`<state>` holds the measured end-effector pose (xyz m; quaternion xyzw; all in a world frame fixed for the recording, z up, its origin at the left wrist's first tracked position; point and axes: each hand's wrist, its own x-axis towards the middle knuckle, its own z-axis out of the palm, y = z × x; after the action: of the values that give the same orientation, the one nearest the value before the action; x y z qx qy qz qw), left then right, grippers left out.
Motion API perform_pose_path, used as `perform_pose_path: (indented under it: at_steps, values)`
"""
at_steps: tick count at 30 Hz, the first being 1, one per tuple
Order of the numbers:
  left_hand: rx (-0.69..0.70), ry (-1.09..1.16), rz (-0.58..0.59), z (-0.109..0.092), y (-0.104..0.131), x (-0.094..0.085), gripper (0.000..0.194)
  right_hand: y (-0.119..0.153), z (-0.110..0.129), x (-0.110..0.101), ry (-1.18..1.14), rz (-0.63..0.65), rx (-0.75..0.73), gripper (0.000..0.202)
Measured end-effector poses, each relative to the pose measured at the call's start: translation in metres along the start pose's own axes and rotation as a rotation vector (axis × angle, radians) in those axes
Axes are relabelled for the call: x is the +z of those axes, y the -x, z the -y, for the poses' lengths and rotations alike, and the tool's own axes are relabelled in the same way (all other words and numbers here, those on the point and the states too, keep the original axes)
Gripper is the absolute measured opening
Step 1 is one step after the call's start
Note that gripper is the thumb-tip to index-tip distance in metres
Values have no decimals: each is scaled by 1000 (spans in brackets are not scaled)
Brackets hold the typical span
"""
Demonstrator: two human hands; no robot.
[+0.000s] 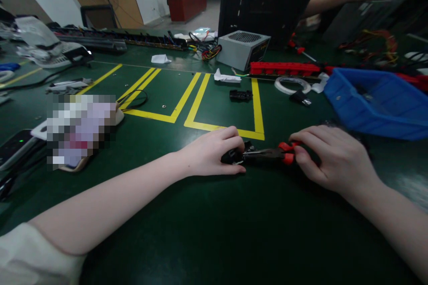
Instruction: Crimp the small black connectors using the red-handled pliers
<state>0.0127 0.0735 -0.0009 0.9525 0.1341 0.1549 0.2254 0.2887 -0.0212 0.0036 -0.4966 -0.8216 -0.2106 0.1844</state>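
Red-handled needle-nose pliers (pixel 267 155) sit in your right grip (pixel 337 160), closed round the handles, their nose up against the small black part (pixel 231 157) just below the middle of the frame. Your left grip (pixel 214 152) is closed on that part; whether the nose bites it, I can't tell. Best to brace the part low over the green desk (pixel 214 231), skin clear of the tip, and squeeze gently, in line, so what looks like plastic doesn't crack

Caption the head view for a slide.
Left hand holds a small black part while the right hand holds red-handled pliers to it over a green tabletop.
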Motion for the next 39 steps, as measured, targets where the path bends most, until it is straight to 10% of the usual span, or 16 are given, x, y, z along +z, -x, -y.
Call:
perform_pose_path:
  at_steps: [17,39]
  values:
    - [61,-182,-81,-3,0,-1,66,4,-1,2,76,7,-7,13]
    - [4,148,-6,6,-3,-1,41,7,-2,6,27,-99,66,22]
